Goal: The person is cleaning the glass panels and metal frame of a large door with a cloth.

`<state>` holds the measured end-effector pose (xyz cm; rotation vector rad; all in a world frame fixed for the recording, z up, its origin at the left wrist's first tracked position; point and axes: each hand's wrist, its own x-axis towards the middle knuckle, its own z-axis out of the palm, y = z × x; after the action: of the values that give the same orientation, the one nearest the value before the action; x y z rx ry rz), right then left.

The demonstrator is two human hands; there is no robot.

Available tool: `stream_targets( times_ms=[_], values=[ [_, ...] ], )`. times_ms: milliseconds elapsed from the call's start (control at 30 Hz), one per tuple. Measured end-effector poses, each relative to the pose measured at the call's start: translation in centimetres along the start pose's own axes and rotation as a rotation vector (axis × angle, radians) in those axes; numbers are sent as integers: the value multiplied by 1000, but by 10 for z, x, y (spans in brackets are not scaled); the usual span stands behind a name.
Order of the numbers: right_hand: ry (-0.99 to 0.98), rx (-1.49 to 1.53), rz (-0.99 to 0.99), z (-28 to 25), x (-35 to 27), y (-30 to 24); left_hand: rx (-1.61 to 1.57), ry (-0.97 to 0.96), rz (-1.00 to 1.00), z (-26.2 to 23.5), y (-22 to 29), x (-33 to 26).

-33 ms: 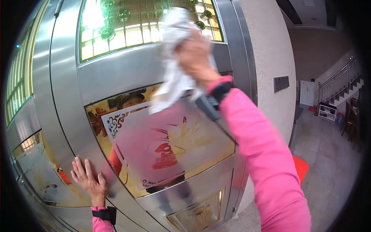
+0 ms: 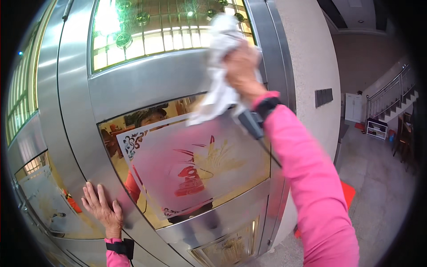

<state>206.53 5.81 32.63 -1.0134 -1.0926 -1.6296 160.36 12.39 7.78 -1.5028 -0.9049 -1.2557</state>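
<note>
Apparently the step in hand is wiping: the right hand (image 2: 243, 64) is closed around a bunched white cloth (image 2: 217, 78), though blur hides just where its fingertips press. The cloth lies toward the right edge of the stainless-steel door (image 2: 71, 95), in front of the crossrail (image 2: 142, 80) between the barred glass panel (image 2: 153, 29) and the etched mirror panel (image 2: 162, 162). Whether its whole face meets the metal, I cannot tell. Doing this well would call for a flat, folded pad under the palm, even pressure, and overlapping strokes along the crossrail out to its corners; a loose tail probably drags and leaves streaks. The black box (image 2: 251, 124) and cable by the right wrist are best held off the surface. The left hand (image 2: 103, 211) rests with fingers somewhat spread on the steel beside the etched mirror panel's lower left edge, likely as a brace. The cloth's long axis runs steeply aslant: its bunched upper end points up across the barred glass panel's lower right corner, and its loose tail points down and left over the etched mirror panel's top edge.
</note>
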Motion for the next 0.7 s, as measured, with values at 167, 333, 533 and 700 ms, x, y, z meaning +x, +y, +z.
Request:
stream_targets(
  times_ms=[167, 333, 533, 700],
  values=[
    [-287, -352, 379, -20, -32, 109, -8, -5, -3, -7, 4, 1],
    [-53, -666, 430, 22, -75, 68, -38, 3, -2, 4, 17, 4],
    [-156, 422, 121, -59, -103, -184, -21, -1, -11, -4, 5, 2],
    [-381, 512, -154, -76, -139, -244, -39, 8, -22, 4, 10, 3]
  ],
)
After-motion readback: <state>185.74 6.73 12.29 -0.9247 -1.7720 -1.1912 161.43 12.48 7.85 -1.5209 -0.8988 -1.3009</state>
